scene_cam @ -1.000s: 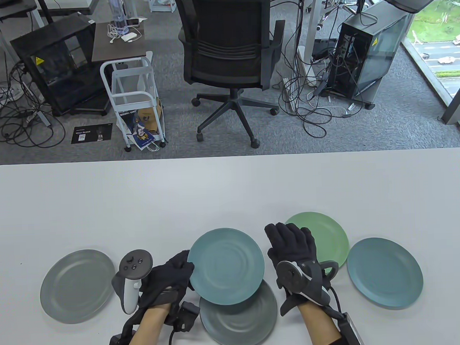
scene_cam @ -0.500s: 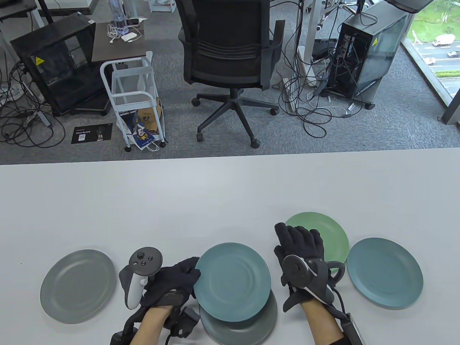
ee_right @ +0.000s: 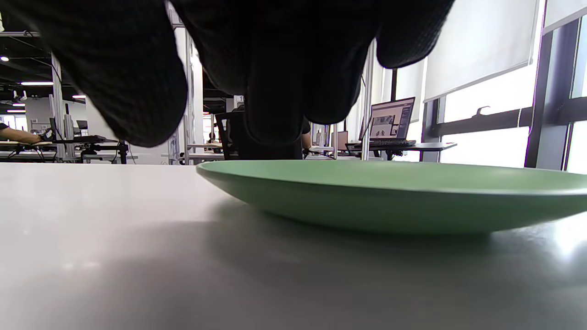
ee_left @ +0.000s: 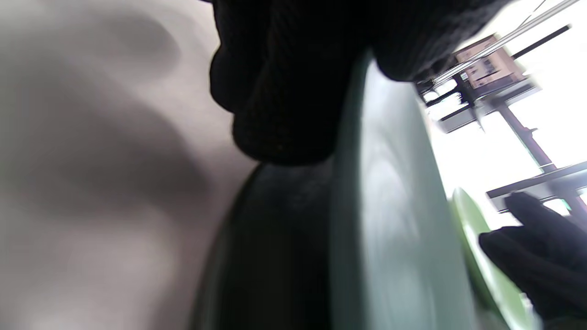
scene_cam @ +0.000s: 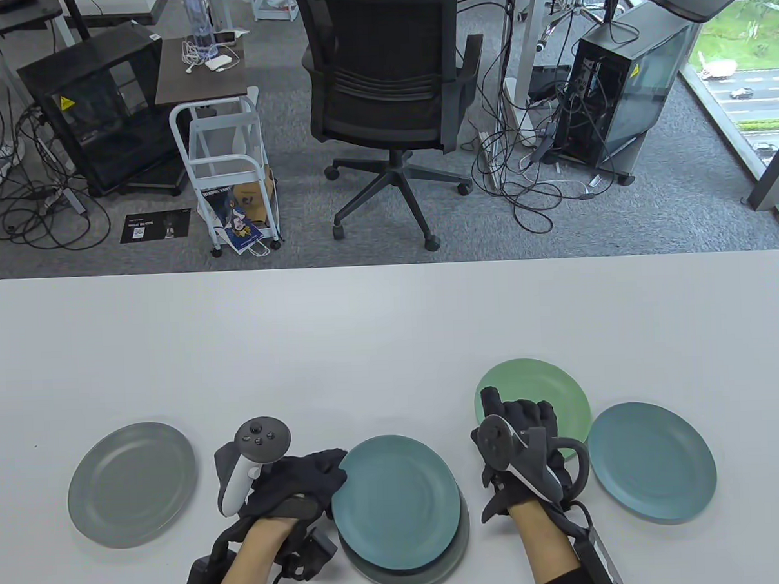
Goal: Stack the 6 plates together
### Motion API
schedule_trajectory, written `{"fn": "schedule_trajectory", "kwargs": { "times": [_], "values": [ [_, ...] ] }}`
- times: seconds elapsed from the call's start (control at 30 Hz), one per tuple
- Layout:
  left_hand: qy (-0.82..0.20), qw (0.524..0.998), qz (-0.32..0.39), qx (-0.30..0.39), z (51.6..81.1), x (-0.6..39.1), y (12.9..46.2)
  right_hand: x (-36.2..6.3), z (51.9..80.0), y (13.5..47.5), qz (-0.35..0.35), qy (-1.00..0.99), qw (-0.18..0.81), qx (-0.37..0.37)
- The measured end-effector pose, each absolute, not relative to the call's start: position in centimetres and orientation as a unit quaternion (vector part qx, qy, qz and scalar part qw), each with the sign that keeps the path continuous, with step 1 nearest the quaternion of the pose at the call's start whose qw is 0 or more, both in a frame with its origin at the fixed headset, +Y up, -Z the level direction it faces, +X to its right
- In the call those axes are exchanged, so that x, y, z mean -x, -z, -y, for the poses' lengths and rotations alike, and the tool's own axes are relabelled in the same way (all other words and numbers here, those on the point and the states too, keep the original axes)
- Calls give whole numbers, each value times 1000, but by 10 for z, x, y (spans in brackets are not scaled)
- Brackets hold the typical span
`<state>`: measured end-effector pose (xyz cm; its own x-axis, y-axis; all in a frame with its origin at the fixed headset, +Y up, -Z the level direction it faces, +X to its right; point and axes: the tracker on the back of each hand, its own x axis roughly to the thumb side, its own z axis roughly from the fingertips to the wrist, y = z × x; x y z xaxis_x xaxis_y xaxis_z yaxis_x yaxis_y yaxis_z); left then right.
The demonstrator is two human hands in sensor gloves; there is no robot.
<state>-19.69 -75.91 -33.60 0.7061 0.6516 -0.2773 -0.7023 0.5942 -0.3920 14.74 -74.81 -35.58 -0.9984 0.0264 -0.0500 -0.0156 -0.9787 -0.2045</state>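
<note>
My left hand (scene_cam: 331, 473) grips the left rim of a teal plate (scene_cam: 398, 501) and holds it almost squarely over a dark grey plate (scene_cam: 420, 578), whose near rim shows beneath. In the left wrist view my fingers (ee_left: 293, 91) pinch the teal plate (ee_left: 394, 206) just above the dark plate (ee_left: 275, 238). My right hand (scene_cam: 519, 414) is over the near-left part of a green plate (scene_cam: 542, 382), gripping nothing. In the right wrist view its fingers (ee_right: 275, 68) hang above the green plate (ee_right: 394, 192), which lies flat on the table.
A grey plate (scene_cam: 132, 484) lies at the left and another teal plate (scene_cam: 652, 461) at the right, close to the green one. The white table (scene_cam: 391, 330) stretches bare behind them. An office chair (scene_cam: 386, 79) stands beyond the far edge.
My left hand has brought the teal plate toward me and down over the dark grey plate. My right hand has drawn back toward me and its fingers have curled over the green plate's near-left part.
</note>
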Motion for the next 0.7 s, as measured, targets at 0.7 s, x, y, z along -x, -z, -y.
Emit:
{"fn": "schedule_trajectory", "kwargs": {
  "times": [0.7],
  "values": [
    [-333,927,-149,-83,732,208,313,-149,762,363,17,-997,-23,67]
  ]
}}
